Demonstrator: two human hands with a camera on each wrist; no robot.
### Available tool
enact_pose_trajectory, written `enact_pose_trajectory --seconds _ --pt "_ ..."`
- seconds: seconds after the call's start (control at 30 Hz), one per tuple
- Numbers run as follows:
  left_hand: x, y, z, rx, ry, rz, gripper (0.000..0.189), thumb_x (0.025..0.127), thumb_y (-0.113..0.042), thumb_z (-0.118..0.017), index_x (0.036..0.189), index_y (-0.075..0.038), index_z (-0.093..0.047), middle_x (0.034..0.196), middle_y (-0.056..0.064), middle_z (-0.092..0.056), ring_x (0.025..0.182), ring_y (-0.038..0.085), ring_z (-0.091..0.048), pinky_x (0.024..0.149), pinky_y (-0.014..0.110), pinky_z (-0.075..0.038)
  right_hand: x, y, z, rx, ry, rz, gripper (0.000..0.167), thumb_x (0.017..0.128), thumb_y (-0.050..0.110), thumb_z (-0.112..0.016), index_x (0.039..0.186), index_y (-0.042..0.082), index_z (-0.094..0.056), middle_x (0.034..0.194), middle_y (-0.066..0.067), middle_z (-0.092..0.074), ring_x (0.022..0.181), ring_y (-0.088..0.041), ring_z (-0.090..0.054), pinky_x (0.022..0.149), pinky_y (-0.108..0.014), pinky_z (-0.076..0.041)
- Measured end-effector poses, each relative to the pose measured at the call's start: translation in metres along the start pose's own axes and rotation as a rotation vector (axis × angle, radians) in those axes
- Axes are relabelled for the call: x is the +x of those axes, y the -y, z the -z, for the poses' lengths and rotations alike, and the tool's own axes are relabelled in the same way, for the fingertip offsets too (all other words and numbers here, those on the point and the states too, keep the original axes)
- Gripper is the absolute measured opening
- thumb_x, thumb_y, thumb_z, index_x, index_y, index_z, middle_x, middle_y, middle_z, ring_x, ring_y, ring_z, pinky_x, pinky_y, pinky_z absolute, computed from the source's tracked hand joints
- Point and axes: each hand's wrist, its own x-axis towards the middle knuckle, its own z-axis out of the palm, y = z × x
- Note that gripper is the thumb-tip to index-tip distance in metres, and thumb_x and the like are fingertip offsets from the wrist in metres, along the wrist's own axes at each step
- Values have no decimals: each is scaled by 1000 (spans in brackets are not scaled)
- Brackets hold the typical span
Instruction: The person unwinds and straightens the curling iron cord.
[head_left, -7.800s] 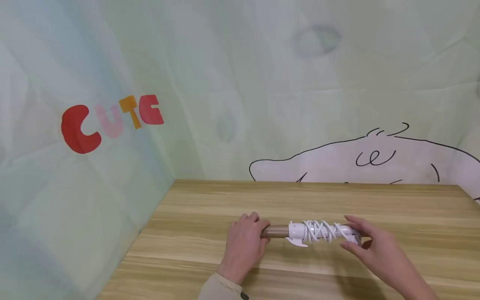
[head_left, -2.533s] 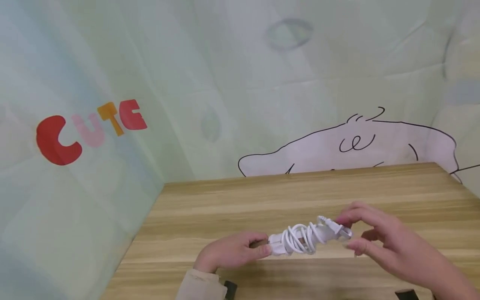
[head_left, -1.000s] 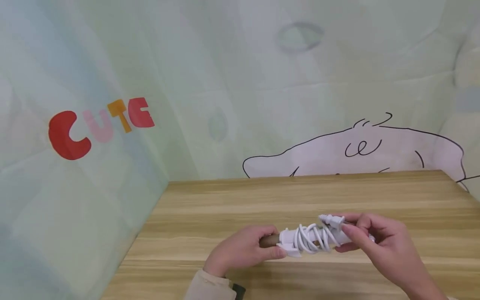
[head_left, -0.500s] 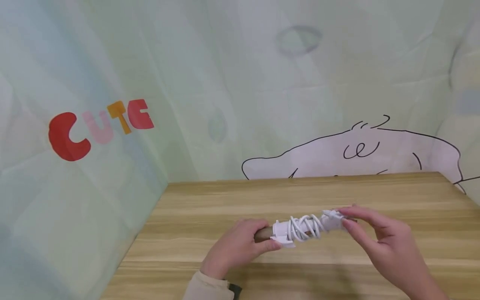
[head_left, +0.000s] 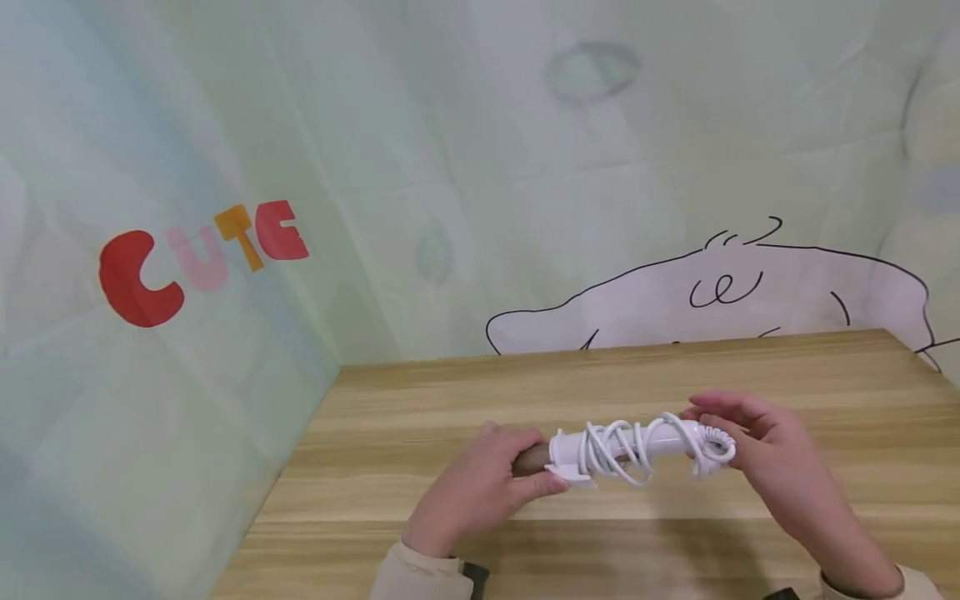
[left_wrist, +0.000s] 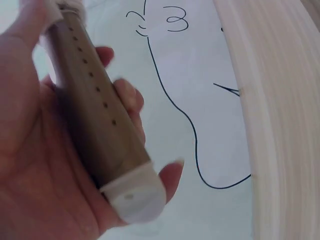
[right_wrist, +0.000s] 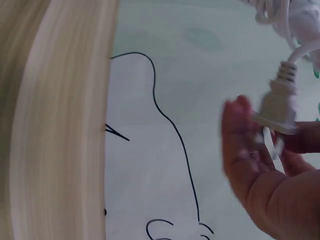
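A white curling iron point(head_left: 667, 438) with a brown barrel point(left_wrist: 95, 107) is held above the table. White cord point(head_left: 609, 454) winds in crossing loops about its handle, and one looser loop stands out near the right end. My left hand point(head_left: 480, 483) grips the barrel, thumb beside the white lever point(head_left: 572, 475). The left wrist view shows the barrel's row of small dots and its white tip point(left_wrist: 137, 199). My right hand point(head_left: 783, 467) is at the handle's end. In the right wrist view its fingers and thumb pinch the white plug point(right_wrist: 280, 105) around the prongs; the head view hides the plug.
The wooden table point(head_left: 420, 400) spreads beneath both hands. Behind it hangs a pale green backdrop point(head_left: 465, 125) with a line-drawn figure point(head_left: 645, 308). Coloured letters point(head_left: 142, 279) are on the left side.
The plug lay along the handle's upper side half a second ago; now it is behind the end and a cord loop bulges there. My left hand keeps its grip on the barrel.
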Motion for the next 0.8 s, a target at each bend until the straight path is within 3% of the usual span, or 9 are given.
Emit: enact_pose_trajectory --seconds 0.07,0.13,0.27,0.33,0.47,0.57,0.7,0.8 --pt "-1 -1 2 61 -28 34 32 86 -57 -68 97 -27 -66 94 -19 -63 82 9 -49 77 30 -40 0 -1 -8 -90 31 7 26 98 1 -57 123 2 -66 112 3 -69 92 -7 -65 72 -25 -53" --pt "-2 -2 3 127 -49 71 40 85 -62 -65 102 -26 -67 93 -14 -63 82 11 -47 74 32 -40 -2 -1 -15 -107 83 54 34 97 -7 -50 128 1 -62 112 0 -70 97 -6 -64 74 -25 -50" --pt "-2 -2 3 213 -89 131 49 83 -68 -62 104 -25 -68 84 -11 -56 79 15 -44 70 35 -38 -5 0 -16 94 283 204 46 95 -14 -38 137 -2 -53 110 -15 -70 103 -17 -66 82 -26 -50" --pt "-1 -2 0 266 -120 136 51 81 -70 -62 105 -25 -68 84 -10 -55 79 15 -44 69 35 -37 -6 1 -14 155 339 222 43 99 -11 -36 138 0 -51 108 -18 -70 102 -23 -68 83 -27 -51" --pt "1 -4 -7 404 -182 149 54 80 -71 -61 109 -26 -67 93 -6 -59 85 20 -48 68 38 -39 -10 5 -20 155 261 195 29 105 2 -43 132 -4 -54 104 -19 -71 90 -29 -71 82 -31 -54" --pt "1 -6 -11 473 -240 155 55 81 -70 -60 113 -25 -65 101 -3 -62 94 27 -52 67 44 -41 -12 5 -27 212 207 193 27 103 -1 -47 128 -8 -54 104 -22 -70 85 -33 -72 79 -37 -56" --pt "2 -6 -12 445 -294 143 54 81 -64 -64 114 -21 -62 107 -2 -62 103 32 -52 70 49 -47 -14 5 -32 275 168 197 26 102 -3 -49 126 -7 -56 105 -20 -70 87 -31 -72 76 -41 -56" --pt "2 -5 -10 401 -312 130 54 81 -61 -67 114 -19 -62 108 -2 -60 104 30 -50 72 45 -48 -14 5 -35 311 149 196 26 101 -4 -49 126 -7 -56 105 -20 -71 88 -30 -72 75 -42 -55"
